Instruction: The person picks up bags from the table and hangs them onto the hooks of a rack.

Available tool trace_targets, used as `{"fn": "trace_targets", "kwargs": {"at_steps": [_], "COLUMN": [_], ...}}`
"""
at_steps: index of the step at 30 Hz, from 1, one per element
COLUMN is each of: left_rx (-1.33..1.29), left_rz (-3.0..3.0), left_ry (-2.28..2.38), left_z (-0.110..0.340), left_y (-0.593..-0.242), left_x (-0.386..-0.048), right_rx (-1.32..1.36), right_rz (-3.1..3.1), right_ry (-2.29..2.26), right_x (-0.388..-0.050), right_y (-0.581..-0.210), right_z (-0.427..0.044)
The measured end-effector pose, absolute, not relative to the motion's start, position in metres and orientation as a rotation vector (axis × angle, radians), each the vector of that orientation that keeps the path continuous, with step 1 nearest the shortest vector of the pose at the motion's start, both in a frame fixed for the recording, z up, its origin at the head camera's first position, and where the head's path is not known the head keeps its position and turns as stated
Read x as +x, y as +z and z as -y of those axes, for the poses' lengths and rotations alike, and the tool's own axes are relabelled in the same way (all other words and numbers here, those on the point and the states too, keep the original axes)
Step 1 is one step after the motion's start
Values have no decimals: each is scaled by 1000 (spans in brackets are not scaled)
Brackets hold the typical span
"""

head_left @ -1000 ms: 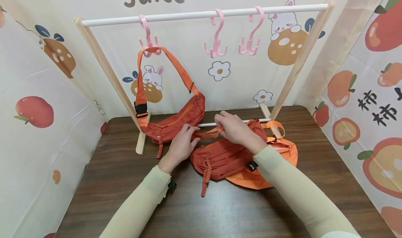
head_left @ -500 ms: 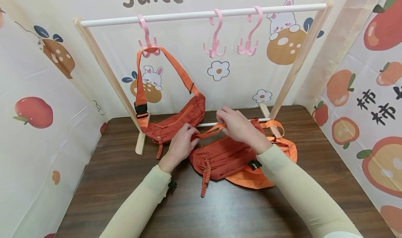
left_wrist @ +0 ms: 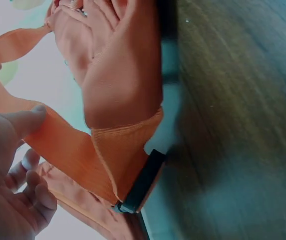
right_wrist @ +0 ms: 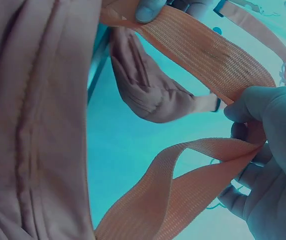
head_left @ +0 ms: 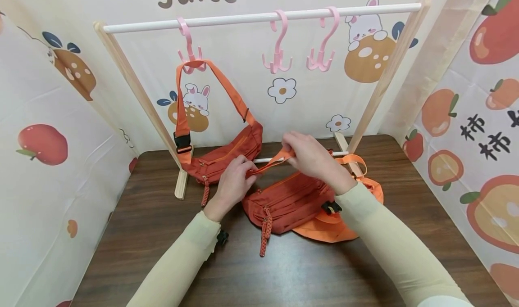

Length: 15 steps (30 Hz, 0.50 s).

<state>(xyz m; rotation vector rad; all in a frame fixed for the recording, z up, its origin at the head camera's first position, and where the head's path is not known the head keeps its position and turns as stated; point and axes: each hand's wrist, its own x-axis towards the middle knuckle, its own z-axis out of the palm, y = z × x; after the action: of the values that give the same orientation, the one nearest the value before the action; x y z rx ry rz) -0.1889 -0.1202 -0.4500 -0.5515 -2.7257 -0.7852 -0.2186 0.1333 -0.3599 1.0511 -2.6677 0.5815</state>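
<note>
Currently both hands grip the orange strap (right_wrist: 207, 50): right hand (head_left: 310, 157) pinches it closed, thumb to fingers; left hand (head_left: 234, 181) pinches it farther along, thumb on top. Red waist bag (head_left: 288, 203) lies on table (head_left: 284, 275), overlapping orange bag (head_left: 328, 232). Second red bag (head_left: 231, 157) hangs from leftmost pink hook (head_left: 188, 39).

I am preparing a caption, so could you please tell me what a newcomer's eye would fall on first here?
Probably the red bag at the rack's left, its orange strap looped over a pink hook. Next, at the centre, the left hand and right hand hold a second orange strap, just beyond another red bag on the table.
</note>
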Motion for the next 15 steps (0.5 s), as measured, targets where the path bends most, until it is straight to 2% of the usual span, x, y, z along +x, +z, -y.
{"fn": "trace_targets", "kwargs": {"at_steps": [15], "left_rx": [-597], "left_rz": [2491], "left_ry": [-840], "left_z": [122], "left_y": [-435], "left_x": [-191], "right_rx": [1033], "right_rz": [2676], "right_ry": [727], "right_x": [-218], "right_y": [-344], "right_z": [-139]}}
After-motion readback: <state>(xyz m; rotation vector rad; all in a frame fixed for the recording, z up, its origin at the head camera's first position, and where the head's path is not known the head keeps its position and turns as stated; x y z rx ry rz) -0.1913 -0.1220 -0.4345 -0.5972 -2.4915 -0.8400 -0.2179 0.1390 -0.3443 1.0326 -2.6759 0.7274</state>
